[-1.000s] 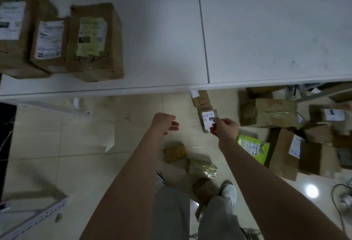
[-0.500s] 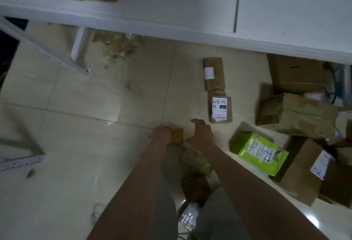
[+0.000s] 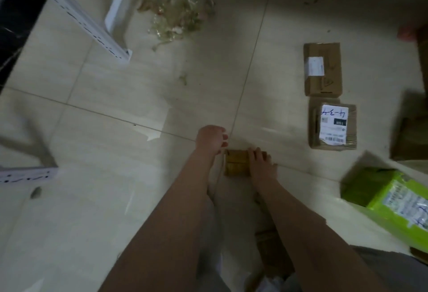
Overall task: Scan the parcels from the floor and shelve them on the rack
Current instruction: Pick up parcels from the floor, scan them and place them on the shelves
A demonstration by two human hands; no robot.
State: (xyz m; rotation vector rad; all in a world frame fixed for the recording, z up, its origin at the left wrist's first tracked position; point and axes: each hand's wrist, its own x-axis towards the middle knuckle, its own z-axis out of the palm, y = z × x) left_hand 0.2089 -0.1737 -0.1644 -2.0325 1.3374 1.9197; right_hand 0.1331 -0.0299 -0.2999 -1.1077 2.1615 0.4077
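A small yellow-brown parcel (image 3: pixel 236 163) lies on the tiled floor just in front of me. My right hand (image 3: pixel 260 164) rests on its right part, with the fingers curled over the far edge. My left hand (image 3: pixel 211 140) hovers at the parcel's upper left corner with loosely curled fingers and holds nothing. Whether it touches the parcel I cannot tell. Only the rack's white legs (image 3: pixel 117 10) show at the top left; its shelves are out of view.
Two brown boxes lie to the right, one plain (image 3: pixel 323 69) and one with a handwritten label (image 3: pixel 332 127). A green parcel (image 3: pixel 393 201) sits at the far right. Another brown parcel (image 3: pixel 271 252) lies under my right forearm. Crumpled plastic scraps (image 3: pixel 176 16) are near the rack legs.
The view has dropped from the rack's shelf to the floor. Both hands came down to the small parcel, and my right hand now lies on it.
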